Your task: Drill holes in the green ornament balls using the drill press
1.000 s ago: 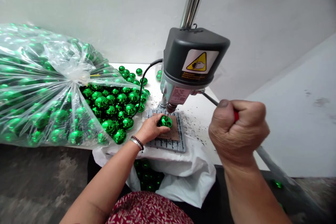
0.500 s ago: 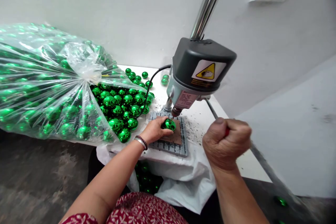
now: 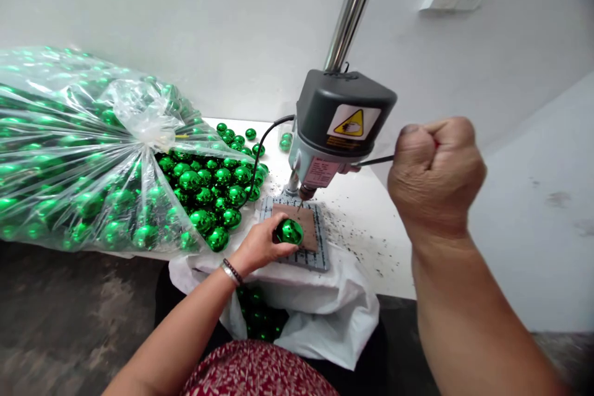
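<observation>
A shiny green ball is held between the thumb and fingers of my left hand, over the front part of a brown board on the drill press's grey base. Behind the ball, and apart from it, the thin bit points down from the chuck of the drill press. My right hand is wrapped round the end of the lever, to the right of the machine; a bit of red shows at the fist.
A tied clear bag of green balls fills the left. Loose green balls lie beside it. Dark shavings dot the white table. A white sack with balls hangs at the front edge. A black cable curves behind.
My right hand has risen and moved right with the lever, and the chuck and bit are higher. My left hand has drawn the ball forward, away from under the bit.
</observation>
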Demonstrator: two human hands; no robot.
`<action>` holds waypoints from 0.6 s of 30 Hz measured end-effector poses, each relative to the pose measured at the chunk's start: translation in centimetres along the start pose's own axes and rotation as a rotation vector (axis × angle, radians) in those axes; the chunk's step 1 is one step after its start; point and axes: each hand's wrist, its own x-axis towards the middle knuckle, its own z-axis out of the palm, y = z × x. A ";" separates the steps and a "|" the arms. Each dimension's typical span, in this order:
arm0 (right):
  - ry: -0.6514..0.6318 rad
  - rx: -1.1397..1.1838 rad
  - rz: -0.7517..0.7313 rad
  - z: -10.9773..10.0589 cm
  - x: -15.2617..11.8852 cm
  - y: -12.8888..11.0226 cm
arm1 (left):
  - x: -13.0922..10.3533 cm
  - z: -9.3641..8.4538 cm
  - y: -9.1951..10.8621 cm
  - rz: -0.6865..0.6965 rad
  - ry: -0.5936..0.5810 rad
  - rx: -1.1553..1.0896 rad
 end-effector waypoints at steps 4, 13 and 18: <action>0.039 0.010 -0.025 0.2 -0.6 0.4 | -3.9 -1.5 0.1 0.008 -0.154 0.046; 0.043 -0.017 0.053 0.2 -0.9 -0.2 | -5.7 -3.8 -1.5 -0.054 0.134 0.446; 0.167 0.047 -0.054 1.0 -1.1 1.2 | -3.6 -6.0 -1.2 -0.039 0.303 0.920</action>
